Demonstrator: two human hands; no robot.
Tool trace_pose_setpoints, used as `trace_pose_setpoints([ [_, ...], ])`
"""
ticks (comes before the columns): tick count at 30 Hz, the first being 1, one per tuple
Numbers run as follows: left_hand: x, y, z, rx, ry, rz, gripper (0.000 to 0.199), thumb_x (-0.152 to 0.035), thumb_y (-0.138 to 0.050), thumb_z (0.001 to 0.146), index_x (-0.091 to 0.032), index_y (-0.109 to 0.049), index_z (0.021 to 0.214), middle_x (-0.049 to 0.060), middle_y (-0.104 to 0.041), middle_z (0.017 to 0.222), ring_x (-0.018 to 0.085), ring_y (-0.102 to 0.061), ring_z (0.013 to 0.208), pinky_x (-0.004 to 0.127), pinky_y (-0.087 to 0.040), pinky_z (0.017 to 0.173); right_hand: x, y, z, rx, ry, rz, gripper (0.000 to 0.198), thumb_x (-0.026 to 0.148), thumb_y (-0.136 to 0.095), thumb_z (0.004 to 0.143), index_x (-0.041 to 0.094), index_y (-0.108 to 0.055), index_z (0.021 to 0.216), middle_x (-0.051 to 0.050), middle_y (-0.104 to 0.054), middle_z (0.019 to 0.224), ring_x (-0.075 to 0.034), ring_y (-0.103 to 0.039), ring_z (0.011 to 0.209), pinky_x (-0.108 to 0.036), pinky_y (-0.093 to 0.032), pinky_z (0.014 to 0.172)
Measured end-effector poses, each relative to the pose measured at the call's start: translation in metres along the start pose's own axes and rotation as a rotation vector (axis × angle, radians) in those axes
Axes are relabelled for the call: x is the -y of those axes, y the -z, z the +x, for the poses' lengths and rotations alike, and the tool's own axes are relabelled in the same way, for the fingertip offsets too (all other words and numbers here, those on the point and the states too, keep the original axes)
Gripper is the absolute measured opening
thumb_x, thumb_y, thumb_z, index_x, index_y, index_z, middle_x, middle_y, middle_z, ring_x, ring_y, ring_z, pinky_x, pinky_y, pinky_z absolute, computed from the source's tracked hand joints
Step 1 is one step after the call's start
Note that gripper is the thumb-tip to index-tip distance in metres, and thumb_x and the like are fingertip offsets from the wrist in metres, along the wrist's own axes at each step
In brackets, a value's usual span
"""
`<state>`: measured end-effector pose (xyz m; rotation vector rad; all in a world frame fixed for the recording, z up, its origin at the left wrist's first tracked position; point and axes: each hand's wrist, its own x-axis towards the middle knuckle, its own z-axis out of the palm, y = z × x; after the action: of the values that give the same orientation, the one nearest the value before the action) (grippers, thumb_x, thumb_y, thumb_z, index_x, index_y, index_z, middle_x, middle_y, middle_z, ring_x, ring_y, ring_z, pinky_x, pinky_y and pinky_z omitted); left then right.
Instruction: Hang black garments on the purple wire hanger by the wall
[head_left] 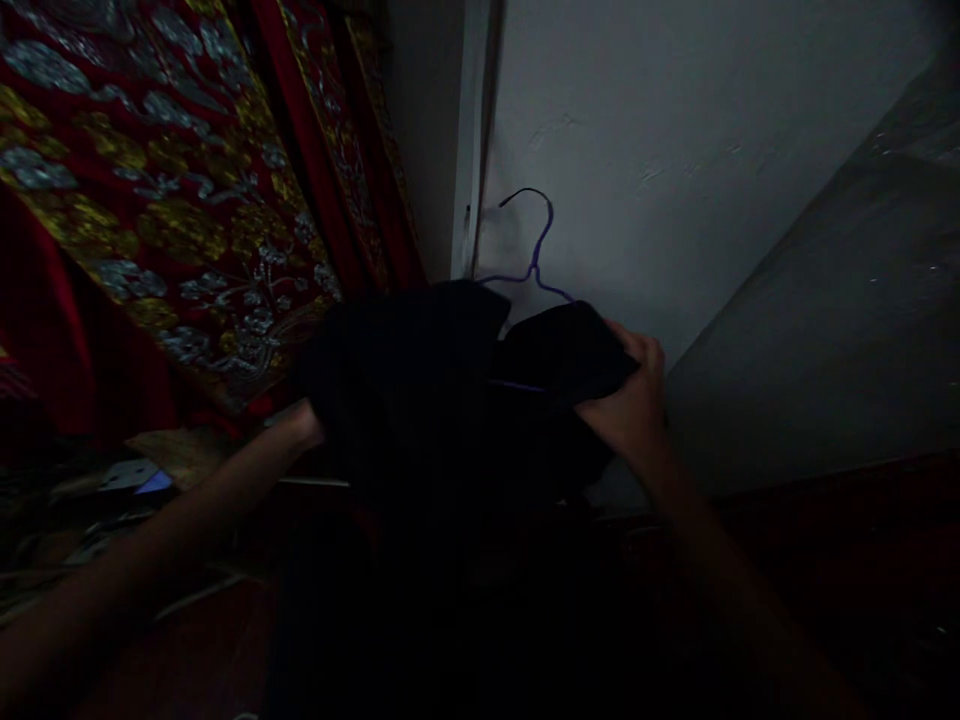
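Evidently the hands bear the load: a dark garment (420,390) sits in the middle of the view, with a hanger (535,262) inside its neck, and the hook, up toward 12 o'clock, shows no rail or peg. The right hand (630,400), at 3 o'clock from the garment, pinches its edge, thumb in front and fingers behind, which seems to keep that side spread around the wire. At 9 o'clock the left hand (306,424) goes into the cloth past the wrist, probably to prop the other side from within; its fingers are hidden, so I cannot tell whether they grip.

The hanger is thin purple wire, bent to a twisted neck and a rounded, open hook; its lower bar crosses the neck opening. The garment looks soft and matt, though the light is too poor to be sure of its cut.

At 10 o'clock hangs a red drape (187,180), thick with raised gold and silver floral embroidery. At 1 o'clock stands a pale, scuffed wall (637,150). Toward 8 o'clock lies mixed clutter (142,475), dim and jumbled.
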<state>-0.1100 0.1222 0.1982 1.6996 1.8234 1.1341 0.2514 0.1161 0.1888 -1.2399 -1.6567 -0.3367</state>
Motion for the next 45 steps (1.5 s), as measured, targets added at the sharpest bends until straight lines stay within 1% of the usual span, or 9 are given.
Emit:
trace_pose_setpoints([
  [6,0.057,-0.008,-0.02,0.285,0.177,-0.83,0.073,-0.08,-0.04,0.09,-0.024,-0.067,0.129,0.013,-0.067,0.138,0.034,-0.058,0.134,0.05,-0.053,0.107,0.028,0.004,0.055,0.058,-0.002,-0.061,0.092,0.04,-0.086,0.061,0.018,-0.051,0.144,-0.018,-0.055,0.13,-0.041,-0.051,0.124,-0.057,-0.041,0.106],
  [14,0.069,-0.052,-0.085,0.022,0.422,-0.868,0.057,-0.039,-0.081,0.08,-0.026,-0.061,0.132,0.007,-0.066,0.141,0.03,-0.055,0.139,0.044,-0.045,0.118,0.058,0.012,0.01,0.162,0.095,-0.037,0.091,0.037,-0.081,0.067,0.024,-0.045,0.149,-0.015,-0.051,0.143,-0.042,-0.041,0.138,-0.063,-0.034,0.113],
  [20,0.07,-0.078,-0.123,-0.002,0.589,-0.956,0.051,-0.041,-0.08,0.081,-0.029,-0.061,0.127,0.006,-0.071,0.132,0.028,-0.06,0.133,0.045,-0.049,0.115,0.077,-0.014,-0.064,-0.079,-0.412,0.339,0.028,0.044,-0.065,0.087,0.021,-0.066,0.102,-0.01,-0.068,0.107,-0.028,-0.063,0.105,-0.045,-0.048,0.096],
  [23,0.067,-0.08,-0.134,-0.008,0.644,-0.949,0.053,-0.045,-0.081,0.079,-0.03,-0.061,0.126,0.006,-0.074,0.125,0.03,-0.061,0.132,0.048,-0.05,0.114,0.091,-0.056,-0.1,0.234,-0.705,0.464,0.038,0.052,-0.054,0.092,0.021,-0.056,0.071,-0.003,-0.06,0.07,-0.02,-0.059,0.071,-0.033,-0.047,0.069],
  [28,0.07,-0.074,-0.145,0.007,0.618,-0.9,0.056,-0.044,-0.08,0.078,-0.033,-0.058,0.128,0.004,-0.074,0.124,0.029,-0.06,0.133,0.046,-0.053,0.111,0.106,-0.105,-0.13,0.716,-0.771,0.381,0.02,0.033,-0.071,0.08,0.02,-0.061,0.069,-0.004,-0.065,0.07,-0.018,-0.06,0.07,-0.028,-0.04,0.064],
  [33,0.08,-0.072,-0.143,-0.346,0.428,-0.583,0.047,-0.05,-0.056,0.094,-0.037,-0.049,0.138,0.005,-0.065,0.135,0.032,-0.056,0.136,0.053,-0.049,0.112,0.107,-0.089,-0.157,1.006,-0.806,0.596,0.031,0.036,-0.065,0.084,0.018,-0.061,0.059,0.0,-0.06,0.057,-0.014,-0.056,0.057,-0.025,-0.035,0.055],
  [36,0.086,-0.084,-0.152,-0.53,0.229,-0.43,0.053,-0.047,-0.054,0.097,-0.036,-0.036,0.146,0.006,-0.04,0.157,0.03,-0.039,0.148,0.051,-0.035,0.122,0.112,-0.072,-0.182,0.89,-0.98,0.686,0.039,0.044,-0.055,0.089,0.018,-0.058,0.06,-0.002,-0.061,0.06,-0.015,-0.058,0.06,-0.026,-0.039,0.059],
  [39,0.088,-0.107,-0.175,-0.294,0.046,-0.346,0.038,-0.042,-0.062,0.093,-0.033,-0.054,0.13,0.008,-0.047,0.147,0.032,-0.043,0.143,0.048,-0.034,0.122,0.124,-0.063,-0.196,0.743,-1.121,0.731,0.041,0.05,-0.057,0.083,0.021,-0.05,0.054,0.0,-0.054,0.054,-0.015,-0.053,0.056,-0.027,-0.04,0.058],
  [45,0.075,-0.143,-0.211,0.202,0.14,-0.606,0.021,-0.041,-0.054,0.095,-0.032,-0.067,0.109,0.006,-0.069,0.113,0.029,-0.064,0.111,0.044,-0.05,0.103,0.135,-0.056,-0.183,0.693,-1.105,0.834,0.057,0.066,-0.061,0.079,0.023,-0.042,0.048,0.003,-0.041,0.046,-0.011,-0.041,0.046,-0.027,-0.034,0.05],
])
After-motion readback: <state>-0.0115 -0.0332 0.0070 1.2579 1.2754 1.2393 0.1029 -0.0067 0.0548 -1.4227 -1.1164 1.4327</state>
